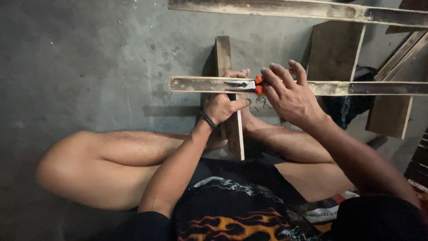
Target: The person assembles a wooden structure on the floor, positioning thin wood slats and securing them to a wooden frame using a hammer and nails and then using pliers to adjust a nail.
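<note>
Left hand (223,107) clamps the wooden slat (196,84) steady on the block (223,53); at three o'clock, right hand (285,96) fingers wrapped round the orange-handled pincers (247,84), jaws flat on the wood.

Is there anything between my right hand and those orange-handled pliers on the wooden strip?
Nothing visible. The right hand already lies on the orange handles of the pliers, whose metal head rests on the wooden strip. The left hand is just below, against the upright board, not between them.
</note>
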